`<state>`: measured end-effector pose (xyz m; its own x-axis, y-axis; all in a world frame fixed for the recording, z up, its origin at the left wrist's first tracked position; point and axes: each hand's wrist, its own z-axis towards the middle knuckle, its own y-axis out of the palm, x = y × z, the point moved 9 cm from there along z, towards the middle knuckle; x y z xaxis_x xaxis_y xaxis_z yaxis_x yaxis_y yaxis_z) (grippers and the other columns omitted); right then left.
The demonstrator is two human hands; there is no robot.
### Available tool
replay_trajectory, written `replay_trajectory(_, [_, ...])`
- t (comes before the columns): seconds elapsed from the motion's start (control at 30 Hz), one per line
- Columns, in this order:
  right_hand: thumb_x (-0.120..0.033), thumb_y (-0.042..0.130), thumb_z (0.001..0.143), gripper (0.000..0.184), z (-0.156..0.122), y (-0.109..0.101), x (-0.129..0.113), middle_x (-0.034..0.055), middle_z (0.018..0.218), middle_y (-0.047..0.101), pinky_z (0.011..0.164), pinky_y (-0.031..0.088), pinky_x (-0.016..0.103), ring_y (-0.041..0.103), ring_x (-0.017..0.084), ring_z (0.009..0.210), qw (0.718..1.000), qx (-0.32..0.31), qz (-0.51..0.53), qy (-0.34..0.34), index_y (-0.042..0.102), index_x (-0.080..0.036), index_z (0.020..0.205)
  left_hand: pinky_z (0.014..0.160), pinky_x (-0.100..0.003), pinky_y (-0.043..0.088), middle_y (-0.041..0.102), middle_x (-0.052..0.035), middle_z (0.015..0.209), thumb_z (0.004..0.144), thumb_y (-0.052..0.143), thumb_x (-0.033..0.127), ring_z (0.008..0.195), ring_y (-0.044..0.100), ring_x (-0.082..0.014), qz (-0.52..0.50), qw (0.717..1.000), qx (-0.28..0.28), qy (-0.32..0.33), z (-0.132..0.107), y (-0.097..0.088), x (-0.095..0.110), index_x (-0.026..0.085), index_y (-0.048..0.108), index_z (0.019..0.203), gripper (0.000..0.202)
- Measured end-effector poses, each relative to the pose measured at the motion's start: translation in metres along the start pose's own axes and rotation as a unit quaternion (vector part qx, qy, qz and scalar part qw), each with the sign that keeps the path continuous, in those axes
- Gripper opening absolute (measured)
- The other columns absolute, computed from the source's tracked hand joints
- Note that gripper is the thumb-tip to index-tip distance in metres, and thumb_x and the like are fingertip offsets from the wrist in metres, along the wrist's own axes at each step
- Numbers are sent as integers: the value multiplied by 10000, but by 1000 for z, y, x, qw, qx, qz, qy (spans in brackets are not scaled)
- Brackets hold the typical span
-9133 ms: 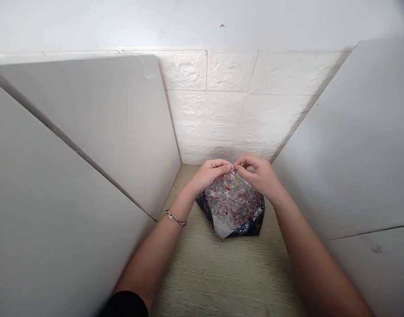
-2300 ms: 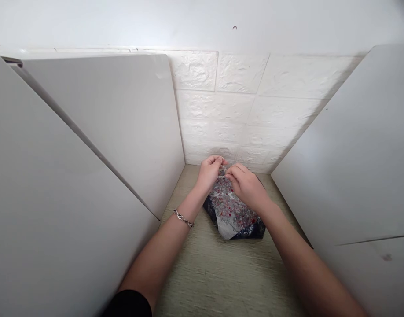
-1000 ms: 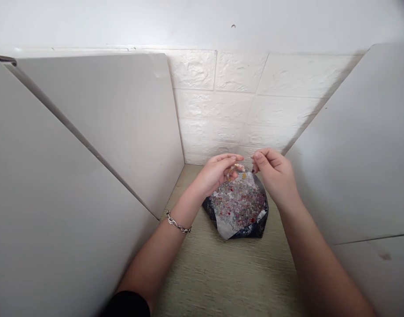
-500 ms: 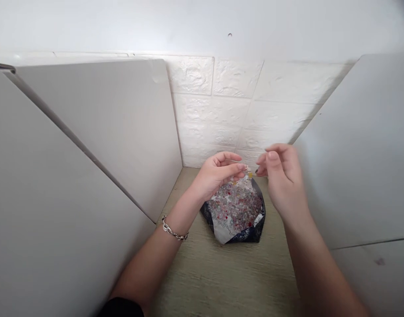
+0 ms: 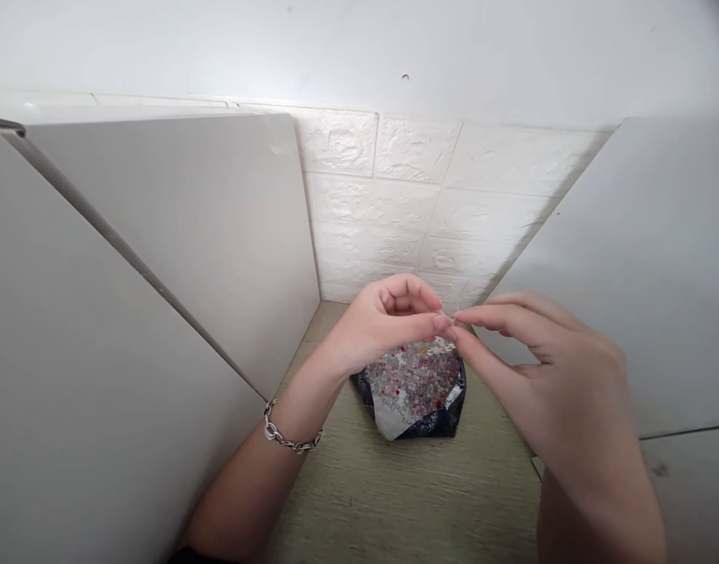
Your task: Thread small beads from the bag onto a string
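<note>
My left hand [image 5: 395, 317] is closed, thumb and forefinger pinching a thin clear beaded string [image 5: 445, 345] with clear and yellowish beads. Fingertip to fingertip with it, my right hand [image 5: 547, 368] pinches at the same spot, where a fine pale end shows between the fingers. What exactly sits in that pinch is too small to make out. Just below both hands, a dark crumpled pouch with a pale lining [image 5: 392, 419] holds many small beads [image 5: 418, 380] in pink, red, clear and grey. The hands cover the pouch's far edge.
The pouch rests on a greenish wood-grain tabletop [image 5: 359, 501]. Pale panels stand on the left [image 5: 218, 235] and right [image 5: 630, 274]. A white brick-patterned wall [image 5: 383, 204] closes off the back. A chain bracelet [image 5: 289, 439] circles my left wrist.
My right hand has come from apart, at the right, to meet my left fingertips and pinch there. My left hand has stayed nearly in place, keeping its hold on the string.
</note>
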<state>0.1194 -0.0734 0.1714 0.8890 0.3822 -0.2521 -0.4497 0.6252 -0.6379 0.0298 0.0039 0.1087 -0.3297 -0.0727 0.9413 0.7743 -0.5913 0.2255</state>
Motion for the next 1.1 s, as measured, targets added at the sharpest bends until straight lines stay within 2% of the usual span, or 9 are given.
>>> replay_trajectory(0.53, [-187,606,692,51,1,-6,-5,-56,674,613,486,380,187,548,68,574,999,9,48,11,615,-237,687,566,-179,451,585,22,637,666,674,240,607,570,-66,-16,999,-40,23,-5,8,9,153,529,759,193])
replay_trajectory(0.9, [-176,595,687,56,0,-8,-7,-52,658,607,482,377,194,535,69,547,999,11,49,9,608,-230,681,578,-187,438,590,18,646,645,689,251,600,556,-63,-34,999,-35,10,-5,7,6,146,518,766,234])
replay_trajectory(1.1, [-184,574,698,61,-1,-6,-7,-31,666,612,484,383,220,556,103,569,999,-8,46,22,602,-231,671,591,-198,446,590,16,657,636,691,261,602,558,-68,-38,999,-34,-1,-6,7,5,151,508,761,248])
